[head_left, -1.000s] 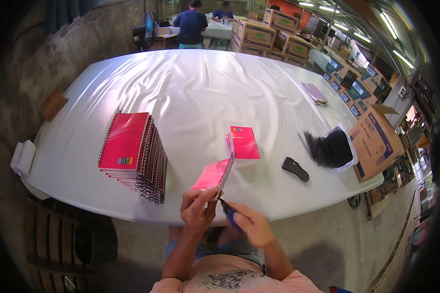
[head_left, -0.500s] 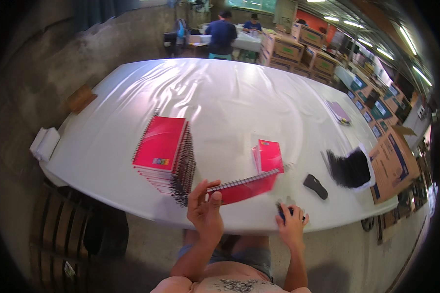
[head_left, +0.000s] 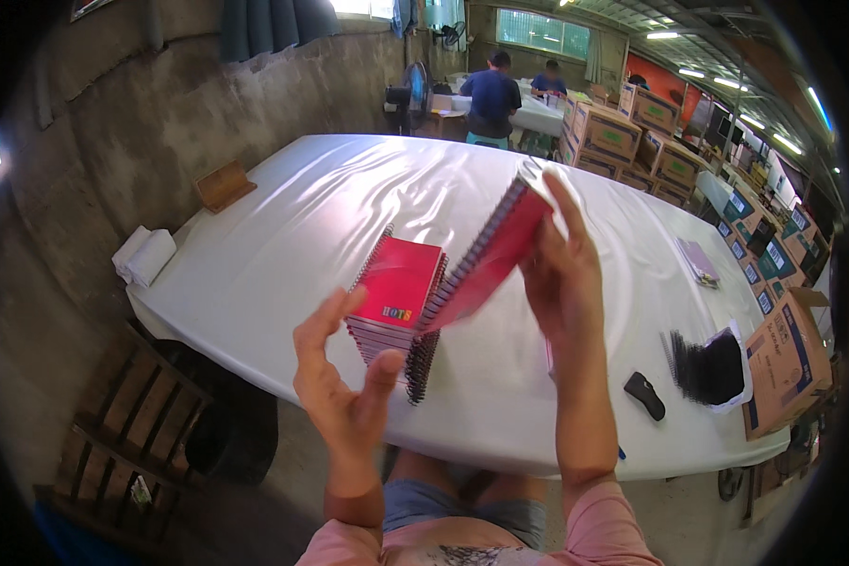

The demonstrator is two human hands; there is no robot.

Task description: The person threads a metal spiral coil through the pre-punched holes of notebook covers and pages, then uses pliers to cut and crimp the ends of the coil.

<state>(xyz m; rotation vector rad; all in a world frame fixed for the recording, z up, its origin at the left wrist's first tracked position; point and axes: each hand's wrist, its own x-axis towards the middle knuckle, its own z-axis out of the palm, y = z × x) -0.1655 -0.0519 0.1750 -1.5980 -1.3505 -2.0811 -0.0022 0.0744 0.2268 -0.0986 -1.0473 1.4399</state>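
My right hand (head_left: 568, 269) holds a red spiral notebook (head_left: 505, 250) by one end, tilted above the table. The notebook's lower end reaches the right side of a stack of red spiral notebooks (head_left: 401, 269); I cannot tell whether they touch. Beside the stack's near left corner is my left hand (head_left: 344, 382), fingers and thumb apart, holding nothing. Black coil bindings show along the stack's right side. My right forearm mostly hides the smaller red pile.
A white-covered table (head_left: 302, 208) bears a black elongated object (head_left: 645, 396), black coils (head_left: 706, 368) on something white, and a purple notebook (head_left: 698, 261). Cardboard box (head_left: 785, 363) at right; chair (head_left: 141, 415) at left. Two people work beyond, near a fan (head_left: 413, 94).
The notebook has passed from my left hand to my right and risen toward the stack. My right hand has let go of the small dark tool. The view has shifted left.
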